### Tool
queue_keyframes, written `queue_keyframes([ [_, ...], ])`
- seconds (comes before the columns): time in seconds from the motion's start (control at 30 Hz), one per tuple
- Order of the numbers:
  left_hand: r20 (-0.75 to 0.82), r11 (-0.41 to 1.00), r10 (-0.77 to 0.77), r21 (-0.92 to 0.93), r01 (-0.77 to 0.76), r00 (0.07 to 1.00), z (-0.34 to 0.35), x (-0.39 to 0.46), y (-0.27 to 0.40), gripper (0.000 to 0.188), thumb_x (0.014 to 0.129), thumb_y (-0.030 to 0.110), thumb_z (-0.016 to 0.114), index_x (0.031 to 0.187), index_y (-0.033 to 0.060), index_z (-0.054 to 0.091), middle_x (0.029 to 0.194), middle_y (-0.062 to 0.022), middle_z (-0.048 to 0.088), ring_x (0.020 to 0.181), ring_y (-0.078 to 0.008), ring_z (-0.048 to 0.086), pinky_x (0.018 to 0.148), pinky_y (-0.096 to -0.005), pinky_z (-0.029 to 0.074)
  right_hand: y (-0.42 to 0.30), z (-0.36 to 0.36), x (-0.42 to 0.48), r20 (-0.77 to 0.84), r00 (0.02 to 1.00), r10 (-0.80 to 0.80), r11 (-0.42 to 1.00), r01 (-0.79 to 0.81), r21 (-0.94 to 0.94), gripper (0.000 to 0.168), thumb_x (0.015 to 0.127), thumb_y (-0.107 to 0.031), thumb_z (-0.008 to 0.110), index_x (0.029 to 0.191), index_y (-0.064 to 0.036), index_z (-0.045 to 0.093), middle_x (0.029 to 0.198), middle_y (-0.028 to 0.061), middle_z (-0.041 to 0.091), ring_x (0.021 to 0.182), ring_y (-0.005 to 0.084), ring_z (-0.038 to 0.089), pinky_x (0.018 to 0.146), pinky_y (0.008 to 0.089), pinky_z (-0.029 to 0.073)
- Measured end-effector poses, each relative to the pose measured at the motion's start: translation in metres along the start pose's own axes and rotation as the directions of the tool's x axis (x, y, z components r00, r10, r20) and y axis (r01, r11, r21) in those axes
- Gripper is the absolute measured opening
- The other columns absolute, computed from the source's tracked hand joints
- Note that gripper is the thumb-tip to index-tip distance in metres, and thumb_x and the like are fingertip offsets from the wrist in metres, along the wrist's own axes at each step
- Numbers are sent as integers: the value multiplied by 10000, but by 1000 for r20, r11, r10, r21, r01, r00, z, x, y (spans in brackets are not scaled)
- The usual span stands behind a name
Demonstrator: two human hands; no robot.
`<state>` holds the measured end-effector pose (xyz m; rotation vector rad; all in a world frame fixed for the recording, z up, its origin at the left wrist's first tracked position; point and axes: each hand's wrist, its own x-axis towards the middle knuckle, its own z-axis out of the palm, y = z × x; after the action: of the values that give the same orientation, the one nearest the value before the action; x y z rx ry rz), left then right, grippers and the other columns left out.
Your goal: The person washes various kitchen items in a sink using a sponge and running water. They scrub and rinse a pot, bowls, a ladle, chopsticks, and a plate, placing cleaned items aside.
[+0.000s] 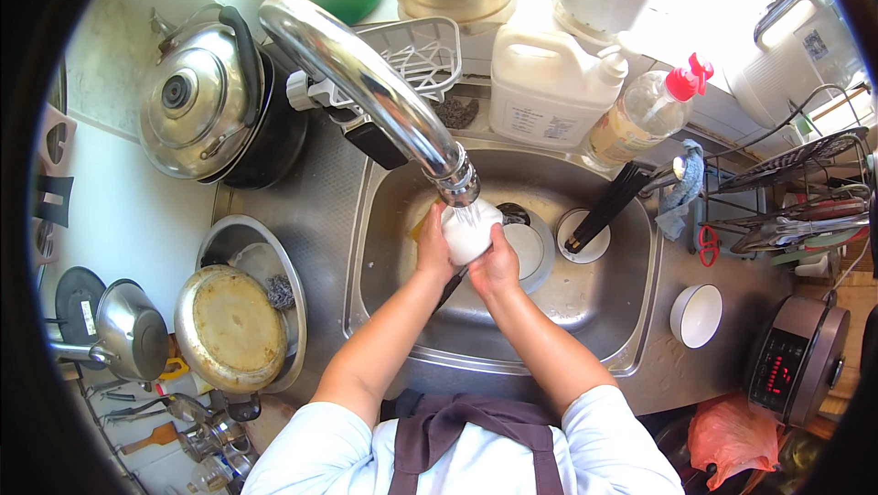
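Note:
A white bowl (pixel 472 240) is held between my left hand (pixel 433 242) and my right hand (pixel 495 267), with water running onto it from the chrome faucet (pixel 461 179). Below them is the stainless steel sink (pixel 425 330). Just right of the held bowl, a white bowl or dish (pixel 523 250) sits on a larger plate (pixel 547 248), beside a dark round object. Farther right, a bundle of black chopsticks (pixel 600 210) leans in a small white bowl (pixel 591 253). A dark handle shows under my wrists, and something yellow is partly hidden behind my left hand.
Left of the sink, a metal basin (pixel 298 289) holds a stained pan (pixel 233 327) and a steel scrubber (pixel 280 291); a lidded pot (pixel 199 97) stands behind. Right are a white bowl (pixel 696 315), a rice cooker (pixel 789 364) and a dish rack (pixel 782 172). Behind stand a jug (pixel 542 97) and pump bottle (pixel 638 121).

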<state>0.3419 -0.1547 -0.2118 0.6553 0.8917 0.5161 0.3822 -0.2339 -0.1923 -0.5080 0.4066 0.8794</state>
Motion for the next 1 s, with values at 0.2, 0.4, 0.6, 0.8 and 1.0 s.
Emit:
queue_keyframes([
  [0.2, 440, 705, -279, 697, -129, 854, -8, 13, 33, 394, 811, 247, 470, 1137, 26, 443, 1021, -72, 535, 928, -148, 508, 793, -280, 399, -23, 1, -3, -124, 981, 148, 853, -190, -486, 369, 877, -240, 349, 1071, 62, 431, 1049, 144, 510, 965, 240, 505, 828, 346, 398],
  [0.4, 588, 885, -363, -27, 465, 723, -12, 17, 42, 386, 828, 315, 410, 1098, 45, 464, 1045, -103, 534, 953, -225, 523, 866, -360, 388, -36, 8, 5, 162, 939, 302, 949, -281, -143, 448, 871, -324, 323, 1135, 28, 407, 1133, 146, 471, 1044, 273, 451, 908, 381, 332],
  [0.6, 138, 940, -232, -222, 259, 963, 19, -8, 14, 409, 846, 366, 378, 1116, 66, 440, 1113, -99, 485, 989, -208, 485, 865, -368, 369, -25, -10, 26, 35, 995, -96, 980, 101, -173, 443, 883, -313, 300, 1104, 53, 417, 1104, 152, 485, 1015, 271, 471, 879, 373, 357],
  [0.8, 155, 966, -200, 194, 169, 968, 11, -1, 21, 367, 849, 232, 421, 1175, 65, 402, 1071, -69, 498, 983, -170, 479, 844, -322, 388, -25, -1, 9, 3, 983, -186, 856, 163, -491, 399, 888, -276, 307, 1045, 63, 447, 1009, 151, 528, 907, 248, 531, 801, 351, 414],
  [1.0, 297, 979, -146, 178, 95, 944, 3, -10, 13, 314, 857, 166, 410, 1144, 39, 421, 1046, -65, 516, 932, -155, 503, 791, -290, 406, -27, -3, 8, -91, 981, -172, 940, 136, -313, 370, 887, -253, 316, 978, 59, 493, 941, 142, 556, 874, 232, 547, 773, 343, 430],
])
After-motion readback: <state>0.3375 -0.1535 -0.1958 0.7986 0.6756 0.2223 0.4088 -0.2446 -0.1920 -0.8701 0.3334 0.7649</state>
